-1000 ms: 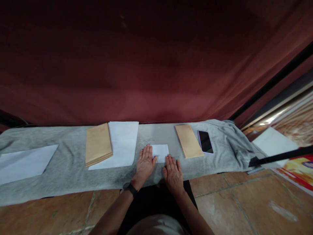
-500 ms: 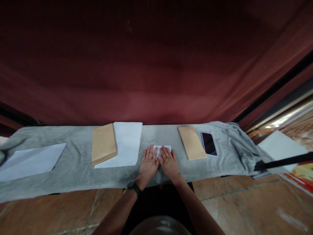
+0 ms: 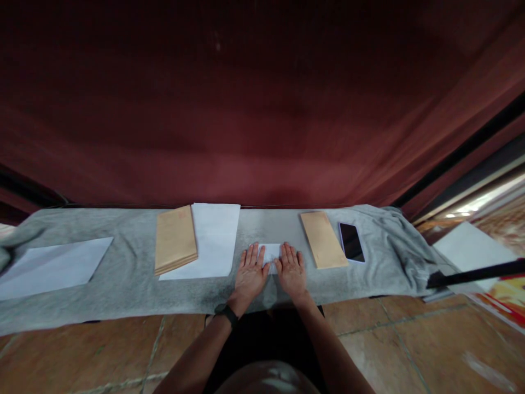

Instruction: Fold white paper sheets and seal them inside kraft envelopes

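A small folded piece of white paper (image 3: pixel 271 255) lies on the grey cloth in front of me, its sides partly covered by my hands. My left hand (image 3: pixel 250 273) rests flat on its left side, fingers stretched forward, with a dark watch on the wrist. Flat on the right side lies my right hand (image 3: pixel 292 271), fingers extended. Left of my hands, a stack of brown envelopes (image 3: pixel 176 238) overlaps white paper sheets (image 3: pixel 217 238). On the right is a single brown envelope (image 3: pixel 324 239).
A phone (image 3: pixel 351 242) lies beside the single envelope. More white paper (image 3: pixel 57 267) is at the far left of the grey cloth (image 3: pixel 135 295). A dark red curtain (image 3: pixel 246 180) hangs behind, and a black bar (image 3: pixel 476 273) crosses at right.
My right hand has slid to the right across the folded paper, away from my left hand, so more of the paper shows between them. My left hand stays nearly in place.
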Available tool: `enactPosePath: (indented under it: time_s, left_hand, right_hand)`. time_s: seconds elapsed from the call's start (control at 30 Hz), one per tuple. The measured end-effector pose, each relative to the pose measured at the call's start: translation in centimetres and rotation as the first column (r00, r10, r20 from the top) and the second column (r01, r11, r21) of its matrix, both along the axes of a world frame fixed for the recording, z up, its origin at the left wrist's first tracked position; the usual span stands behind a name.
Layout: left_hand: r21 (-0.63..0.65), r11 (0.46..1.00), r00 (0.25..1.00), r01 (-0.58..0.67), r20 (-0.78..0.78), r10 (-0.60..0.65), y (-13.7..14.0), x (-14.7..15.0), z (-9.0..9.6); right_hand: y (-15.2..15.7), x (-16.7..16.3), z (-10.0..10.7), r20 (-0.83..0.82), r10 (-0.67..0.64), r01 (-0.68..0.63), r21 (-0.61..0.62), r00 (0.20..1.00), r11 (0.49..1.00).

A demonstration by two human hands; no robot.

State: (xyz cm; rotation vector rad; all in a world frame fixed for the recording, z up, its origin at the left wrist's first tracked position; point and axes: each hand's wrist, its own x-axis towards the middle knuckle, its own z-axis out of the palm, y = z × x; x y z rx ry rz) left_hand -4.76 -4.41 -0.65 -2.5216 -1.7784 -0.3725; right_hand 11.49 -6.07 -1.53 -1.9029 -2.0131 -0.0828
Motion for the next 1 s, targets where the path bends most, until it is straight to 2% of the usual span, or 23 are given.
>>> enactPosePath:
  time_s: [0.33,0.53,0.6,0.73,0.8,1.0]
  left_hand:
    - [0.029,0.998,0.998,-0.057,0.036,0.056,0.6,-0.4,-0.7]
    - [0.023,0.995,0.994,-0.098,0.046,0.097,0.9,-0.4,-0.2]
    - [0.023,0.997,0.996,-0.07,0.063,0.068,0.5,0.0,0.1]
    - [-0.024,0.99,0.987,0.141,0.087,-0.138,-0.8,1.4,0.6]
    - [-0.043,0.979,0.977,0.201,0.084,-0.197,-1.3,1.8,0.8]
    - [-0.033,0.991,0.99,0.132,0.054,-0.13,-0.6,1.6,0.6]
  right_hand:
    - [-0.6,0.4,0.2,-0.009,-0.022,0.023,0.022,1.0,1.0]
    - [-0.5,0.3,0.0,-0.016,-0.028,0.028,0.022,0.999,0.999]
    - [-0.6,0.3,-0.1,-0.017,-0.024,0.025,0.024,1.0,0.999]
    - [-0.6,0.4,-0.2,-0.01,-0.016,0.016,0.0,1.0,1.0]
    - [-0.6,0.4,-0.2,-0.01,-0.017,0.017,-0.012,1.0,1.0]
    - [-0.6,0.3,0.1,-0.022,-0.021,0.021,0.003,1.0,1.0]
